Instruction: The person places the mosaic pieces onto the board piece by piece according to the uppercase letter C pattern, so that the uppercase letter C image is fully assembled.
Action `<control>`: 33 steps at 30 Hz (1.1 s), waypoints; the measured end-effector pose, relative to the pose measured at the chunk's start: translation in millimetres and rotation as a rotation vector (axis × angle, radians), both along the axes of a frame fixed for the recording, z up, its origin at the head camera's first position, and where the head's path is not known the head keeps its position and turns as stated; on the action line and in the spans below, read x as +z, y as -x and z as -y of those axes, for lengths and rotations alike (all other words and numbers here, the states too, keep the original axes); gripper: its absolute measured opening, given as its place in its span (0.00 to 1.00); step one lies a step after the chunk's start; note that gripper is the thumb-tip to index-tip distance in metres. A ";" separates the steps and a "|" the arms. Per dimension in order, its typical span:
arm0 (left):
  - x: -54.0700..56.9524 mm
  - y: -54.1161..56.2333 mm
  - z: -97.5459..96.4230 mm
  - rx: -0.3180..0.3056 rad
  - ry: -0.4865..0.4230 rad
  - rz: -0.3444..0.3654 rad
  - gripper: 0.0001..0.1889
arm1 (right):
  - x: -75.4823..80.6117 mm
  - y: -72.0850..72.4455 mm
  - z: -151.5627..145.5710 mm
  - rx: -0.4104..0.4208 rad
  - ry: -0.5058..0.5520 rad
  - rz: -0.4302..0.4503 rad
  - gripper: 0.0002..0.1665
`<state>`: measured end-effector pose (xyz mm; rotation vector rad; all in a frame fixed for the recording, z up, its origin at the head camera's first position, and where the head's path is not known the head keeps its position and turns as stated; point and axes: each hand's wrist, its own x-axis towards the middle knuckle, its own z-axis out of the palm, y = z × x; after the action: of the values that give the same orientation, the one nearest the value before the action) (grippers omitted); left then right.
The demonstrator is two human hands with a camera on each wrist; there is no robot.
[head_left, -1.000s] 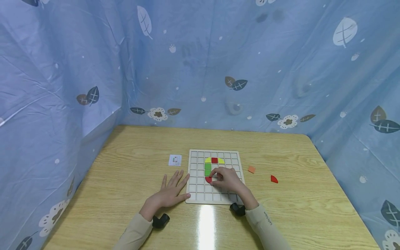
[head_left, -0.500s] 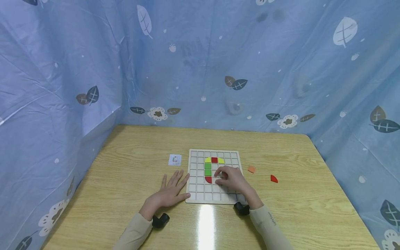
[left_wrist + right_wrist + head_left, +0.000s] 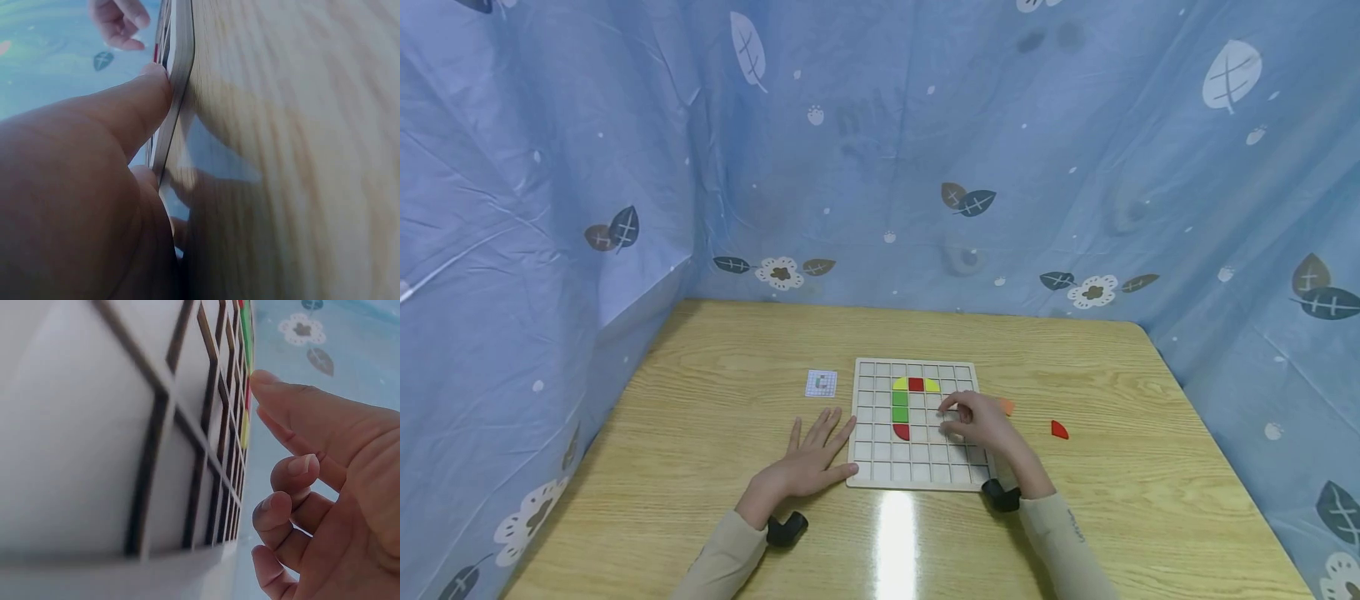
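A white grid board (image 3: 880,475) with a light wooden frame lies on the table. Set in its cells are a red square tile (image 3: 916,385) between two yellow quarter-round tiles (image 3: 932,386), two green square tiles (image 3: 900,406) down the left, and a red quarter-round tile (image 3: 902,432) below them. My left hand (image 3: 805,469) lies spread beside the board, its thumb touching the frame in the left wrist view. Over the board's right part hovers my right hand (image 3: 983,421), thumb and index finger apart with nothing between them; its other fingers curl loosely in the right wrist view.
Right of the board lies an orange tile (image 3: 1007,407), partly hidden by my right hand. Another red quarter-round tile (image 3: 1059,430) sits farther right. A small printed grid card (image 3: 822,383) is left of the board. Blue patterned curtains (image 3: 880,167) surround the wooden table (image 3: 737,350).
My right hand has let go of the red quarter-round tile, which stays in its cell, and has moved right across the board towards the orange tile. My left hand has not moved.
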<state>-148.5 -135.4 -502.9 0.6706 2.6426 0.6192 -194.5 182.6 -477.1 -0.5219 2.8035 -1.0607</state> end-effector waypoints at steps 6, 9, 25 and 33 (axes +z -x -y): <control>-0.2 0.1 -0.1 0.003 -0.005 0.003 0.38 | 0.1 1.8 -15.2 -0.043 -0.040 -0.030 0.12; -0.1 0.1 -0.2 0.005 -0.006 0.003 0.38 | -0.4 3.0 -23.0 -0.067 -0.067 -0.051 0.12; -1.0 0.1 0.1 -0.001 -0.027 0.000 0.38 | 0.6 8.0 -62.5 -0.153 -0.116 -0.101 0.16; 2.2 -0.7 -0.5 0.002 -0.016 -0.006 0.38 | -0.3 10.0 -79.7 -0.188 -0.121 -0.065 0.19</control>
<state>-147.8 -134.9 -500.7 0.6757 2.6470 0.6410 -204.5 262.3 -477.4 -0.2903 2.9992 -0.9109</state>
